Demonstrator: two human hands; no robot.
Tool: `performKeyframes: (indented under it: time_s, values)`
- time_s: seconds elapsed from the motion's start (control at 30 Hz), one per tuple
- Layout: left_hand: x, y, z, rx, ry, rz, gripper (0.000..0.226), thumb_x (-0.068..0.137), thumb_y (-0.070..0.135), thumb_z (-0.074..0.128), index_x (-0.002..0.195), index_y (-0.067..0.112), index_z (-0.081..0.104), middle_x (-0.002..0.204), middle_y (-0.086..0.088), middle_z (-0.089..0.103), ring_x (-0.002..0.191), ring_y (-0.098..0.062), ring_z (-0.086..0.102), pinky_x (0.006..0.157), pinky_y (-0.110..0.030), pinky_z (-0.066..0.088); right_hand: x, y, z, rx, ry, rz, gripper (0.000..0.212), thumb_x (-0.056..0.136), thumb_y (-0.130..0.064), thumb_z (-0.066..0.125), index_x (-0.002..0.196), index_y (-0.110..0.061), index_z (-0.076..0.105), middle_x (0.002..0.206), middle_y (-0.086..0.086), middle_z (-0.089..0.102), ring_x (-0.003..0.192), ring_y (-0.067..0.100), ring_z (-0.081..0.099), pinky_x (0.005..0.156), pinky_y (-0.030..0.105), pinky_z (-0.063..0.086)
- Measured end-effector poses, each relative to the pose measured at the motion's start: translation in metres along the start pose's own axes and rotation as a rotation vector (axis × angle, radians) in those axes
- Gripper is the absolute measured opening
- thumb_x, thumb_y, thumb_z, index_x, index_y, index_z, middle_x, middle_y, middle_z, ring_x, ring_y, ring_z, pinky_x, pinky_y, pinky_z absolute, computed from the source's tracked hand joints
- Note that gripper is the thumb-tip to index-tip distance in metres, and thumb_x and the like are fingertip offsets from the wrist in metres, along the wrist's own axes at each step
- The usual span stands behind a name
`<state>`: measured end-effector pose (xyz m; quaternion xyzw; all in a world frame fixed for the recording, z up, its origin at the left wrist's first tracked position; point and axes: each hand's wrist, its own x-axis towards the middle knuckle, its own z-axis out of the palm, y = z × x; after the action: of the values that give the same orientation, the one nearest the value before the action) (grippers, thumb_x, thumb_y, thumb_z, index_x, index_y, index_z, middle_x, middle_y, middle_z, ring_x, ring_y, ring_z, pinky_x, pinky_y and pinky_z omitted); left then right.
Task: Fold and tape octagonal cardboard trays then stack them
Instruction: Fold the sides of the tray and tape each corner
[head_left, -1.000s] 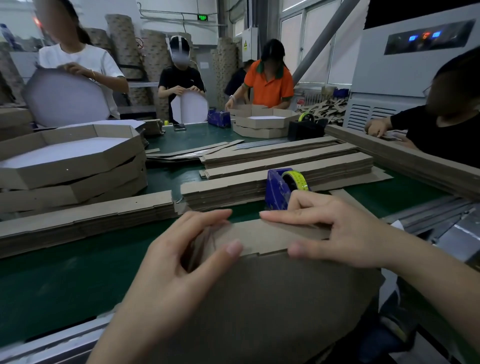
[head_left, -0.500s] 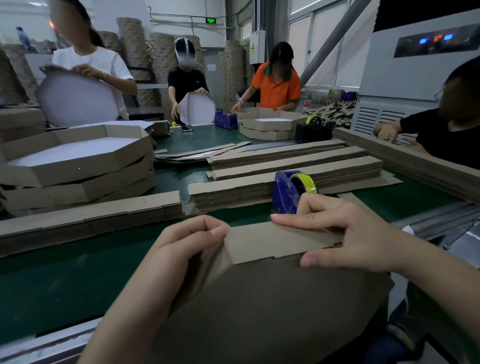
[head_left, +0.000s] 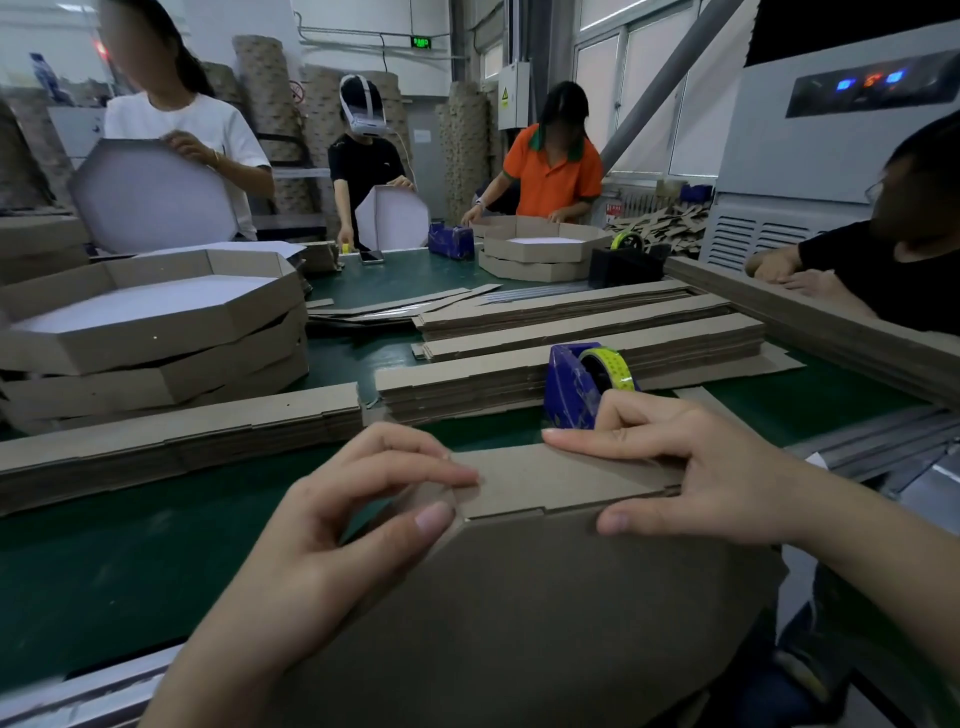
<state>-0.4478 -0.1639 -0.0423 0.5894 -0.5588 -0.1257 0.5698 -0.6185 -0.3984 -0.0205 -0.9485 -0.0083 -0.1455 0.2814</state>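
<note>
1. Holding the cardboard tray (head_left: 519, 613) just in front of the tape dispenser (head_left: 571, 389), a person is keeping its brown underside tilted up toward the camera.
2. The left hand (head_left: 322, 551) is pinching the tray's folded side flap (head_left: 561, 480) at its left corner, nearer than the dispenser and to its left. The thumb is pressing on the near face and the fingers are curling over the top.
3. The right hand (head_left: 727, 478) is gripping the flap's other end directly in front of the dispenser. The forefinger is lying along the upper edge, the thumb is pressing at the fold line, and the knuckles are covering the dispenser's base.
4. Stacks of flat cardboard strips (head_left: 587, 332) are lying just behind and beside the dispenser on the green table (head_left: 130, 545).
5. A pile of finished trays (head_left: 156, 338) is sitting well to the left of the dispenser, with the top one's white inside facing up.
6. Other workers (head_left: 550, 161) are standing far beyond the dispenser, and two of them are holding up white-faced octagons.
</note>
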Motion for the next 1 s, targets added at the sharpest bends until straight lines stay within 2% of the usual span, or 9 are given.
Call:
performKeyframes:
  time_s: [0.1,0.23,0.37,0.6,0.73,0.83,1.0]
  values:
    - [0.003,-0.002,0.0,-0.038,0.038,0.01,0.022,0.074,0.037,0.07,0.085,0.02,0.078,0.105,0.002,0.062,0.105,-0.013,0.06,0.088,-0.014,0.043,0.002,-0.003,0.001,0.011,-0.014,-0.01,0.062,0.076,-0.071,0.06,0.134,-0.058,0.042,0.095,-0.008,0.047,0.088,0.018,0.053,0.078,0.04,0.046]
    - [0.007,-0.004,-0.002,-0.113,-0.021,0.025,0.019,0.076,0.037,0.071,0.077,0.019,0.075,0.104,0.0,0.062,0.106,-0.014,0.059,0.089,-0.016,0.043,0.004,-0.005,0.001,0.035,-0.031,-0.006,0.062,0.075,-0.07,0.062,0.133,-0.058,0.043,0.094,-0.008,0.047,0.089,0.017,0.053,0.079,0.038,0.045]
    - [0.01,-0.003,-0.005,-0.109,-0.072,0.049,0.023,0.08,0.046,0.069,0.079,0.024,0.073,0.108,-0.001,0.061,0.105,-0.017,0.058,0.09,-0.02,0.043,0.005,-0.007,0.002,0.047,-0.04,-0.006,0.062,0.075,-0.065,0.064,0.133,-0.055,0.045,0.094,-0.007,0.047,0.089,0.017,0.053,0.08,0.035,0.045]
    - [0.01,0.002,-0.008,-0.117,-0.155,0.058,0.018,0.084,0.041,0.066,0.079,0.025,0.069,0.105,-0.001,0.06,0.102,-0.017,0.058,0.088,-0.02,0.043,0.006,-0.009,0.003,0.046,-0.045,-0.012,0.062,0.074,-0.071,0.062,0.132,-0.059,0.044,0.093,-0.007,0.047,0.087,0.018,0.053,0.079,0.04,0.045]
    - [0.01,0.004,-0.004,0.014,-0.09,0.121,0.012,0.087,0.031,0.061,0.077,0.025,0.065,0.098,0.004,0.058,0.095,-0.016,0.058,0.086,-0.018,0.042,0.006,-0.008,0.003,0.028,-0.036,-0.011,0.062,0.074,-0.073,0.06,0.133,-0.06,0.042,0.094,-0.007,0.047,0.088,0.018,0.053,0.078,0.039,0.045]
    - [0.008,0.003,0.002,0.02,-0.042,0.123,0.013,0.087,0.028,0.059,0.075,0.025,0.063,0.092,0.002,0.058,0.089,-0.017,0.058,0.082,-0.018,0.042,0.004,-0.007,0.004,0.027,-0.024,-0.019,0.061,0.075,-0.072,0.06,0.132,-0.06,0.042,0.094,-0.007,0.047,0.088,0.018,0.053,0.078,0.04,0.046]
    - [0.007,0.002,0.005,0.024,0.02,0.098,0.012,0.086,0.029,0.062,0.076,0.025,0.067,0.092,0.0,0.06,0.091,-0.018,0.06,0.081,-0.017,0.042,0.005,-0.004,0.004,0.031,-0.01,-0.017,0.06,0.076,-0.072,0.061,0.132,-0.062,0.042,0.094,-0.007,0.048,0.088,0.019,0.054,0.079,0.045,0.047]
